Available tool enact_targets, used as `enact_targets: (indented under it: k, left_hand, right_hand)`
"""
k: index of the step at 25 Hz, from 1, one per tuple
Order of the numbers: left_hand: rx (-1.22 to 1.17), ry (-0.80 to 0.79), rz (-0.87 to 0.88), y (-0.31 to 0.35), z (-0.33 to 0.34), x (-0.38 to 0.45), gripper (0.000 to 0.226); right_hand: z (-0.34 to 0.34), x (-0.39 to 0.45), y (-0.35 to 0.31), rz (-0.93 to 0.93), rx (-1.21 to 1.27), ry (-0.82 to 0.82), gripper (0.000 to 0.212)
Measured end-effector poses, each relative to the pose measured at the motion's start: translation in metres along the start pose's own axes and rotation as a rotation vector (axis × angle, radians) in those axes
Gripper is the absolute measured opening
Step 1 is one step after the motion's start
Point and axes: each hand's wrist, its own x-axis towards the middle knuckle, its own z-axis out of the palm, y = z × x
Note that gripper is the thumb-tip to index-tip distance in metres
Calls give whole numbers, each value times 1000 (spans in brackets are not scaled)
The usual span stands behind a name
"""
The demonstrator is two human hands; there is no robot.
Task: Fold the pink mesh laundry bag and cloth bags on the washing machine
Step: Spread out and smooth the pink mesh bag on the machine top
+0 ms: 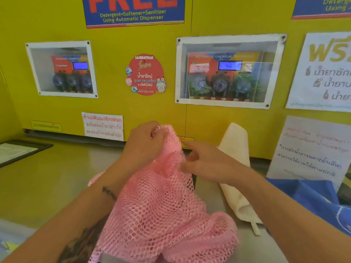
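The pink mesh laundry bag (pixel 163 209) hangs bunched in front of me, its lower part spread over the washing machine top (pixel 57 179). My left hand (pixel 146 143) grips its top edge and lifts it. My right hand (pixel 205 158) touches the mesh just right of that, its fingers lying along the fabric. A cream cloth bag (pixel 237 168) lies on the machine top to the right, its far end leaning on the yellow wall. A blue cloth bag (pixel 311 198) lies at the right edge.
The yellow wall (pixel 133 111) with dispenser windows and stickers rises straight behind the machine top. A black-framed notice (pixel 19 150) lies at the left. A paper sign (pixel 311 149) leans at the right rear, above the blue bag.
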Motion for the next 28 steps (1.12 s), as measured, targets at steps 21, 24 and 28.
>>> enact_targets:
  k: [21,24,28]
  left_hand:
    - [-13,-303,-140,-30,-116,17,48]
    - [76,-671,-267,-26,-111,-6,78]
    - [-86,-422,-286,-12,-74,-21,78]
  right_hand:
    - [-34,86,-43,-183,149,601,10]
    - [-47,101,-73,-304,166,639,10]
    - [-41,113,-101,-246,65,379,20]
